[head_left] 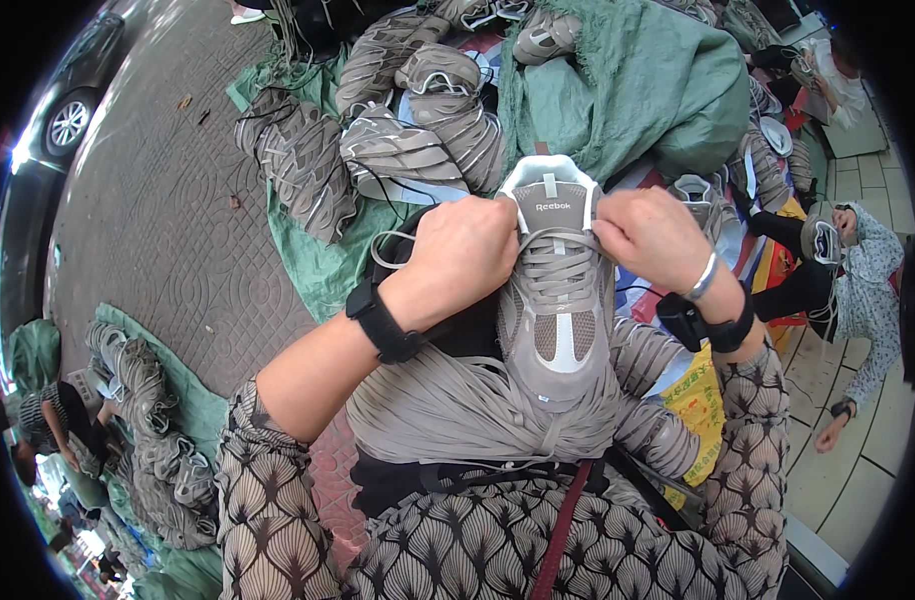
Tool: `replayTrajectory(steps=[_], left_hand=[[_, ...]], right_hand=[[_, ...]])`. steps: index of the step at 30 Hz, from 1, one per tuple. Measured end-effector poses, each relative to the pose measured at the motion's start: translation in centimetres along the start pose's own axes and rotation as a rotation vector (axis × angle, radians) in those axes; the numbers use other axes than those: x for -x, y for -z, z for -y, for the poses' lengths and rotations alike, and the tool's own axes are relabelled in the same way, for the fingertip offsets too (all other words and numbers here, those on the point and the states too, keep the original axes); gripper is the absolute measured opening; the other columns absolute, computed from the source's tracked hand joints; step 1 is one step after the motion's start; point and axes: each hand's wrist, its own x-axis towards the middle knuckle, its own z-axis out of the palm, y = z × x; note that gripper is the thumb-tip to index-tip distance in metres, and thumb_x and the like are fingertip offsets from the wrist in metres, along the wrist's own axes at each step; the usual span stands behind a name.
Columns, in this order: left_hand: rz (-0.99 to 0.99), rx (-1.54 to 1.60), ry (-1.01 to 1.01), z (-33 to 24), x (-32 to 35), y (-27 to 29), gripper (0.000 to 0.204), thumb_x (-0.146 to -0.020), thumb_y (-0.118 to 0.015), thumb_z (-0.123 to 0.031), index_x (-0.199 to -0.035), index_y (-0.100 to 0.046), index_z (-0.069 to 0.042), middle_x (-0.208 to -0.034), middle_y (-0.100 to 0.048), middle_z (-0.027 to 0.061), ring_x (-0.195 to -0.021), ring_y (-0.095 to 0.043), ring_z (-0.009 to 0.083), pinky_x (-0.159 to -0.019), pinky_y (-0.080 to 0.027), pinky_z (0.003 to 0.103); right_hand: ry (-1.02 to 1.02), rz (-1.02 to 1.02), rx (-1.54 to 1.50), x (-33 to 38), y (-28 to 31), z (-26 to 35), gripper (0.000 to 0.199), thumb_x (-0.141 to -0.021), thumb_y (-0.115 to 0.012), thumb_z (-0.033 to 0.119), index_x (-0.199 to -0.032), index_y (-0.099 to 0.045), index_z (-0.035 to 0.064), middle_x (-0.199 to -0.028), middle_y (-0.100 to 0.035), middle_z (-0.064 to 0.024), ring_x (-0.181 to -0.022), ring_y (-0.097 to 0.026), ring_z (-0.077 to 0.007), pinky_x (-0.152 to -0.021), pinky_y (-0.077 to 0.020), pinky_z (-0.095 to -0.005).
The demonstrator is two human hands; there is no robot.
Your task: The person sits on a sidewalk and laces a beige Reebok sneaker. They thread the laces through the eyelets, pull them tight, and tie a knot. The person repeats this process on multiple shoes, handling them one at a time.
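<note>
Lacing a grey sneaker propped on my lap, I pinch a lace end in each closed hand, left hand and right hand, beside the tongue. Pulling both sides evenly should keep the crossings flat, I judge, above the bundle of loose laces.

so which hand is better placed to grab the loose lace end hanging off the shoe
Probably left. The left hand sits at the top of the shoe, on the side where the loose lace loops out. The right hand pinches the far side.
</note>
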Motion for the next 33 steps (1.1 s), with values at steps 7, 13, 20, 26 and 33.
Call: replayTrajectory(steps=[7,13,20,26,33], left_hand=[[-0.108,-0.029,-0.439,0.7,-1.2,2.3,0.025,-0.073,-0.072,-0.004,-0.092,-0.057,-0.006,-0.095,-0.058,0.0086,-0.096,-0.058,0.0307,-0.081,-0.048,0.040],[0.321,0.095,-0.556,3.4,-3.7,3.6,0.022,-0.074,-0.075,-0.011,-0.092,-0.063,-0.006,-0.093,-0.060,0.0082,-0.090,-0.059,0.0286,-0.083,-0.045,0.040],[0.525,0.103,-0.165,1.0,-5.6,3.1,0.021,-0.082,-0.071,-0.024,-0.081,-0.068,-0.003,-0.082,-0.063,0.0054,-0.079,-0.059,0.0162,-0.072,-0.044,0.028],[0.406,0.702,0.191,2.9,-6.0,1.3,0.017,-0.091,-0.067,-0.022,-0.087,-0.068,-0.005,-0.084,-0.064,-0.0026,-0.079,-0.052,0.0045,-0.072,-0.041,0.021],[0.058,1.095,0.195,3.7,-11.5,4.7,0.010,-0.095,-0.065,-0.025,-0.098,-0.069,-0.016,-0.093,-0.065,-0.0090,-0.082,-0.052,0.0017,-0.074,-0.040,0.020]], right_hand=[[0.386,0.079,-0.253,-1.5,2.3,-3.8,0.040,-0.075,-0.073,0.006,-0.110,-0.053,0.0047,-0.107,-0.056,-0.0121,-0.103,-0.057,-0.0322,-0.092,-0.0450,-0.0401],[0.485,0.257,-0.233,-2.8,1.9,-4.4,0.022,-0.075,-0.074,0.011,-0.093,-0.061,0.0043,-0.088,-0.058,-0.0106,-0.089,-0.056,-0.0300,-0.081,-0.0464,-0.0397],[0.316,0.412,-0.380,-3.6,0.6,-4.6,0.022,-0.080,-0.065,0.023,-0.074,-0.065,0.0024,-0.074,-0.061,-0.0106,-0.073,-0.058,-0.0270,-0.069,-0.0462,-0.0367],[0.003,0.297,-0.553,-6.1,-0.5,-3.4,0.016,-0.086,-0.061,0.018,-0.080,-0.064,0.0033,-0.083,-0.060,-0.0077,-0.086,-0.056,-0.0190,-0.079,-0.0456,-0.0317],[-0.408,-0.165,-1.336,-12.5,2.1,-6.4,0.017,-0.098,-0.052,0.016,-0.108,-0.060,0.0050,-0.082,-0.058,-0.0001,-0.052,-0.041,-0.0043,-0.046,-0.0382,-0.0211]])
